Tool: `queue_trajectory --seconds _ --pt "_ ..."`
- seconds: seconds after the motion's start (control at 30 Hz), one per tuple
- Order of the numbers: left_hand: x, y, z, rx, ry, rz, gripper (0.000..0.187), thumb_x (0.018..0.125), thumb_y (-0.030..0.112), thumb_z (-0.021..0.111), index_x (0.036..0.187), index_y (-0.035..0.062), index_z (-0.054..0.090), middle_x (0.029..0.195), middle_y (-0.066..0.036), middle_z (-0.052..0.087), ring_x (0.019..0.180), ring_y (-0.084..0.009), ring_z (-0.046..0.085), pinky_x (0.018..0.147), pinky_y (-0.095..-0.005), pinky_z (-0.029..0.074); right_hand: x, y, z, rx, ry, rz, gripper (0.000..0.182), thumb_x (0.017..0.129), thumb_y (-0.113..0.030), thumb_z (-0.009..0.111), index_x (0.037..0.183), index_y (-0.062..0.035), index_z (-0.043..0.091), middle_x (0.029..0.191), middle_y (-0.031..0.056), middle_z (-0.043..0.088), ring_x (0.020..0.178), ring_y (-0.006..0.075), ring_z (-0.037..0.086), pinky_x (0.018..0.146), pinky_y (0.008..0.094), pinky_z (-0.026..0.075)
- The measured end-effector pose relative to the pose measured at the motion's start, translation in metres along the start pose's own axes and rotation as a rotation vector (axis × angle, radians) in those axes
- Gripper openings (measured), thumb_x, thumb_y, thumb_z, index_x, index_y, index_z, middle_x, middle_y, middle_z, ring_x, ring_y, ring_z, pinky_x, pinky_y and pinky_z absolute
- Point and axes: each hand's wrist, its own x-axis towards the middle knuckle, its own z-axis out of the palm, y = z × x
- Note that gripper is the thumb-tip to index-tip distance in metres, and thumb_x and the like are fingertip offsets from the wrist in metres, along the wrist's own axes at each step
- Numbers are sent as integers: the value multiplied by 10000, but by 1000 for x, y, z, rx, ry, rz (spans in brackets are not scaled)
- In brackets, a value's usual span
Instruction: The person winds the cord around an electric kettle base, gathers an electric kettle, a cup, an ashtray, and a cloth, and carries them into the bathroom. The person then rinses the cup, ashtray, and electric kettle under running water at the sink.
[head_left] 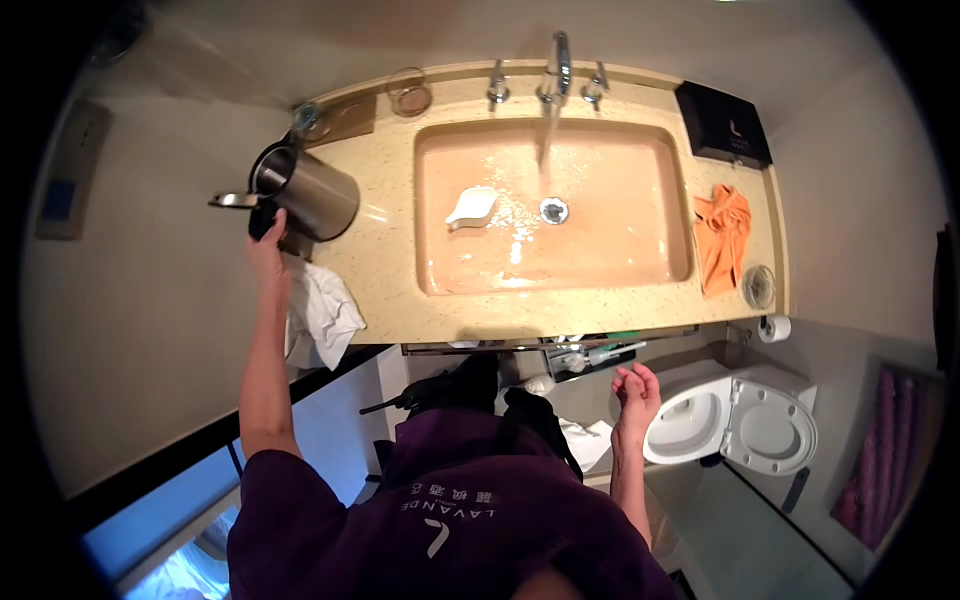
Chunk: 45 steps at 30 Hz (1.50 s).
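purple uniform shoulders (pixel 450 530) lowest in view, one arm stretched out to a steel kettle (pixel 308 190) on the counter.

left hand (pixel 266 245) is closed around the kettle's dark handle at the far left end of the speckled counter (pixel 385 290), just above a crumpled white cloth (pixel 322 312); right hand (pixel 636 392) hangs free near the counter's front edge, fingers loosely spread, holding nothing. the kettle is brushed metal, cylindrical, tilted with its open mouth toward the wall and its lid (pixel 232 200) flipped out sideways. to handle it well, i'd judge a firm grip low on the handle and a level carry toward the sink (pixel 440 270), where water runs from the tap (pixel 556 62), keeping the hinged lid clear of the glasses behind.
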Motion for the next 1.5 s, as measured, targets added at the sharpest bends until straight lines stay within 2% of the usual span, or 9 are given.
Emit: queue_trajectory --seconds 0.23,0.37,0.77,0.9,0.97,1.07,1.23,1.3,1.5 --pt "5 22 -15 326 -63 211 639 798 127 883 1306 -20 524 1130 -81 618 959 -156 593 824 -301 509 -7 10 4 29 54 18 254 986 -38 592 1239 -18 578 1044 114 720 818 145 654 809 288 563" --pt "19 57 7 641 122 561 1029 814 382 873 1519 -86 288 1428 -262 446 1347 -313 440 1160 -435 333 -9 17 14 39 17 24 239 998 2 557 1237 4 572 1024 115 714 829 126 650 809 275 555" --pt "62 58 69 1551 -338 494 911 960 671 502 1574 31 292 1645 -201 273 1537 -368 212 1203 -562 215 -25 42 4 114 42 -1 237 1005 -37 550 1237 -15 593 1033 108 726 839 136 669 828 290 559" --pt "4 71 101 1182 -397 1227 576 991 323 643 1451 22 475 1510 -205 476 1453 -373 379 1181 -521 275 -33 64 -16 178 93 9 252 994 -24 549 1242 -20 594 1050 111 719 856 142 665 844 306 562" --pt "-69 72 146 910 -634 1165 353 943 163 693 1250 8 620 1236 -171 650 1179 -334 601 1032 -431 447 -40 65 -19 177 126 37 256 985 -12 550 1236 -24 597 1052 109 716 860 146 665 843 311 564" --pt "-158 20 210 769 -1260 351 318 959 214 657 1230 49 681 1212 -188 688 1122 -325 653 977 -386 504 -48 71 -20 200 146 28 244 981 -8 560 1219 -30 607 1028 106 720 854 147 664 847 313 563" --pt "-208 -118 301 957 -1476 831 589 996 356 597 1425 -35 498 1476 -274 498 1351 -406 491 1160 -434 369 -69 69 -26 215 259 55 217 989 -15 560 1196 -31 623 1031 106 723 866 144 666 853 311 558" --pt "-217 -133 331 1273 -1620 732 798 1022 452 501 1555 -78 235 1632 -277 241 1532 -388 214 1230 -510 229 -81 78 -40 218 283 37 213 990 -17 563 1193 -30 625 1028 105 724 875 150 668 851 310 556" --pt "-203 -199 330 1350 -1471 896 869 1032 591 398 1576 -59 203 1659 -255 200 1547 -393 174 1219 -614 155 -118 120 -71 345 500 123 213 994 -11 553 1197 -18 617 1018 104 724 872 146 667 848 299 552"
